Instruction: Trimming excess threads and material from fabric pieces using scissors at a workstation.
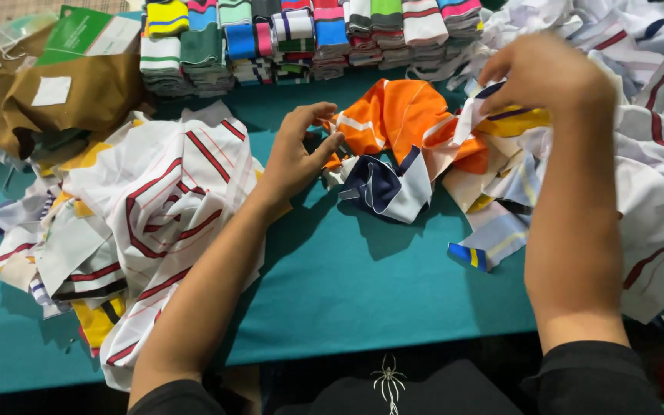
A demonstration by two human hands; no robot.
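The left hand (297, 154) pinches the edge of an orange collar piece (393, 115) lying mid-worktop (332, 284) (a teal cloth covers it). The right hand (543, 73), fingers curled together, grips a white strip (474, 115) at the orange piece's right side. A navy-and-white scrap (386, 188) sits just below, stacks of folded ribbing (301, 38) behind, white striped offcuts (155, 200) at left

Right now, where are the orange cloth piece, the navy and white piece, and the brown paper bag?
orange cloth piece (393, 115), head view, on its flat upper middle.
navy and white piece (387, 188), head view, on the navy fold at its centre.
brown paper bag (90, 92), head view, on its front face.
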